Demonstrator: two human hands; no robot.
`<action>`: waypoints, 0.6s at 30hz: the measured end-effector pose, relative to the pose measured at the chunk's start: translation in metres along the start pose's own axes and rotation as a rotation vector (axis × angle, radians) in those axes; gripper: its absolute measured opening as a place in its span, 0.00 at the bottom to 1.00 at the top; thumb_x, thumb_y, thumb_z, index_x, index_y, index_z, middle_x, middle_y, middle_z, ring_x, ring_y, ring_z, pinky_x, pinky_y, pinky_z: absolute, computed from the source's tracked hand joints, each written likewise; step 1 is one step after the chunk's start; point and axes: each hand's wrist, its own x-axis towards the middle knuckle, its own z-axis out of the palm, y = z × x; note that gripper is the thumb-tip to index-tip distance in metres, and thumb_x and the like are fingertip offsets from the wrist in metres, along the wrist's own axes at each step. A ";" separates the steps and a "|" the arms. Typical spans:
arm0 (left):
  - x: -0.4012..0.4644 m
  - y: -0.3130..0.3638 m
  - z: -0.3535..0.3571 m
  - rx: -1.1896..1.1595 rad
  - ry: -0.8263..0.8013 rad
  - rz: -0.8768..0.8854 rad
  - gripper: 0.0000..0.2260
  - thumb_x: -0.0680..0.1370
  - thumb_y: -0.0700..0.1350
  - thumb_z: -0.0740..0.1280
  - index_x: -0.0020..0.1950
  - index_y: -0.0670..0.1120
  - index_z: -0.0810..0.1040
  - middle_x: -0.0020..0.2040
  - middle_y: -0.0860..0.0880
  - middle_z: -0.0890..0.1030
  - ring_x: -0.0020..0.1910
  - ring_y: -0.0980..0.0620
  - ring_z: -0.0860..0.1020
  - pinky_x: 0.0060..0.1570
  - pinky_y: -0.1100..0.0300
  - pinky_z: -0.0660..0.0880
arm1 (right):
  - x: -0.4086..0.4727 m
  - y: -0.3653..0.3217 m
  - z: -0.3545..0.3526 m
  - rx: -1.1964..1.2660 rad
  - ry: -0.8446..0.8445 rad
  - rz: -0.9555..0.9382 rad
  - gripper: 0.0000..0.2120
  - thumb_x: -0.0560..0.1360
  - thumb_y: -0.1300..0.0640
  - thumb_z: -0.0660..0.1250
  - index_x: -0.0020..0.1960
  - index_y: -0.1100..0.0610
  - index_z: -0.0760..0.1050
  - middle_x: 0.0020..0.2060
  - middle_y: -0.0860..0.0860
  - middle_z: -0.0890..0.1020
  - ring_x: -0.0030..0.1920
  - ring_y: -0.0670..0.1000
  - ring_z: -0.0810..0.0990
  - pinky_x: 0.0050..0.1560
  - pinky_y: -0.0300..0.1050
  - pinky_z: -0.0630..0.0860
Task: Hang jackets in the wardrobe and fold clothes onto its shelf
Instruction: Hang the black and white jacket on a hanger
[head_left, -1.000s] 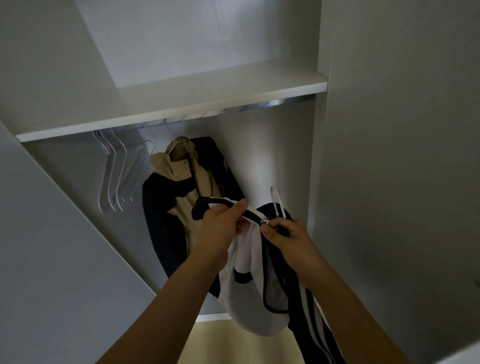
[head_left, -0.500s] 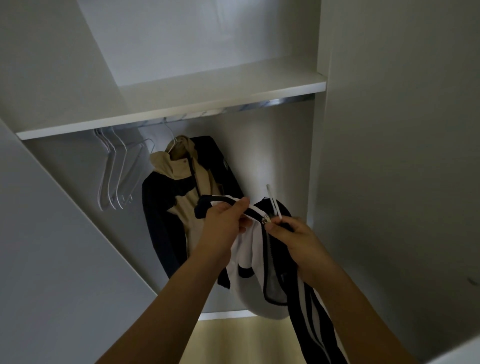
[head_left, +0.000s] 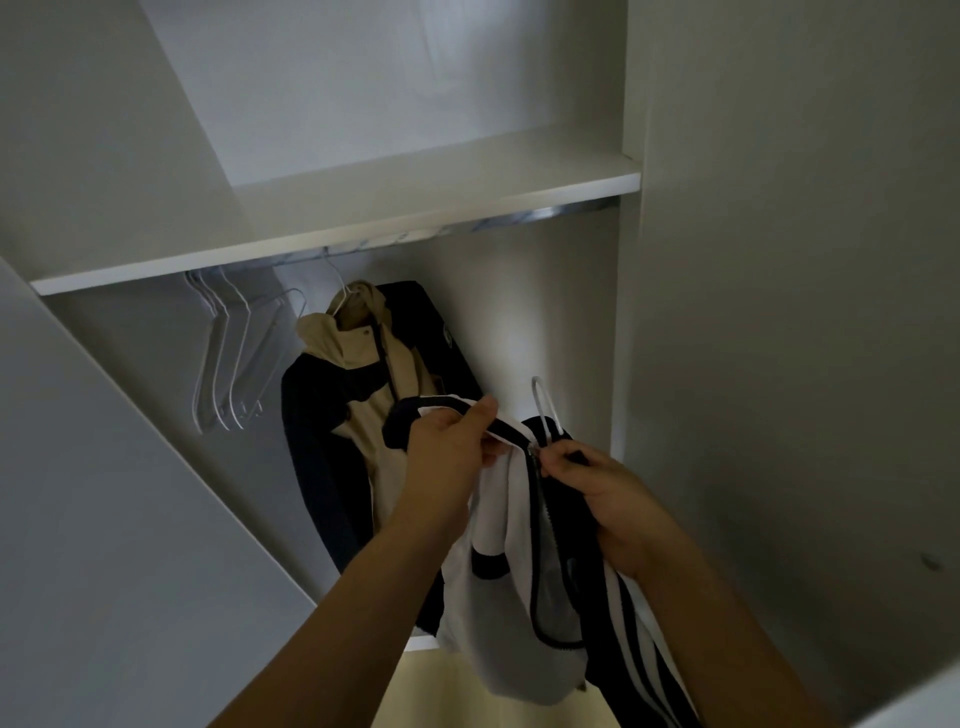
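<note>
- Both hands work at chest height in front of the wardrobe opening. Left hand (head_left: 452, 441) grips the dark collar of the white-and-navy jacket (head_left: 514, 613), thumb on top, fingers curled under the fabric.
- Right hand (head_left: 608, 488) pinches at the zipper pull (head_left: 532, 451) near the top of the jacket front; its other fingers curl round dark cloth. I cannot tell whether the pull itself sits between the fingertips.
- A white hanger hook (head_left: 543, 402) sticks up out of the jacket's neck, just above my right hand, free of the rail.
- Jacket hangs down from both grips, below the shelf and clear of it, its lower hem near the wardrobe floor edge (head_left: 426, 644).
- Open room: the chrome rail (head_left: 550, 213) under the shelf (head_left: 363, 208) is bare on its right stretch, between the tan-and-navy jacket (head_left: 363, 395) already hung and the right side panel (head_left: 628, 312).
- Left end of the rail carries a bunch of empty white hangers (head_left: 228, 364), just beside the hung jacket.
- Both forearms reach up and inward, wrists near each other.
- Dim light; the striped sleeve (head_left: 649, 665) runs off the bottom edge, and the hanger's shoulders are hidden inside the cloth.
</note>
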 end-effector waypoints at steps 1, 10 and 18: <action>0.003 0.005 -0.002 -0.038 0.037 -0.004 0.11 0.79 0.42 0.68 0.37 0.41 0.80 0.35 0.43 0.83 0.33 0.50 0.82 0.37 0.58 0.79 | 0.003 0.003 0.001 -0.092 0.039 -0.043 0.07 0.74 0.55 0.69 0.38 0.51 0.82 0.48 0.53 0.81 0.45 0.48 0.82 0.45 0.38 0.77; 0.053 0.037 -0.089 0.985 0.249 0.132 0.17 0.82 0.50 0.58 0.37 0.42 0.72 0.36 0.43 0.77 0.37 0.42 0.80 0.42 0.51 0.79 | 0.017 -0.001 -0.035 -0.505 0.392 -0.275 0.11 0.76 0.56 0.68 0.36 0.48 0.79 0.55 0.50 0.69 0.49 0.43 0.77 0.51 0.33 0.72; 0.021 -0.030 -0.015 0.966 -0.523 0.372 0.09 0.80 0.48 0.64 0.55 0.43 0.74 0.43 0.51 0.76 0.41 0.53 0.75 0.37 0.68 0.68 | 0.026 -0.006 0.003 -0.622 0.171 -0.337 0.09 0.74 0.59 0.70 0.37 0.49 0.78 0.50 0.44 0.65 0.46 0.33 0.73 0.47 0.20 0.67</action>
